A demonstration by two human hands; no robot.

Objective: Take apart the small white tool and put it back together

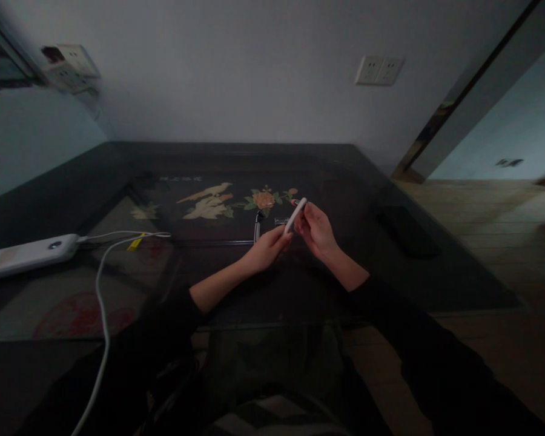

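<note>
Both of my hands meet above the middle of a dark glass-topped table (390,266). My left hand (267,249) pinches the lower end of a slim white pen-like stick (295,215). My right hand (315,230) curls around the stick's upper part, near its reddish tip. The stick tilts up to the right. Just beyond the hands a dark pen-like object (257,225) and a small clear piece (280,221) lie on the glass.
A white power bank (27,255) with white cables (102,284) sits at the left edge. A dark flat object (406,230) lies to the right. Bird and flower inlay (218,203) shows under the glass. Wall sockets (379,69) are behind; wooden floor to the right.
</note>
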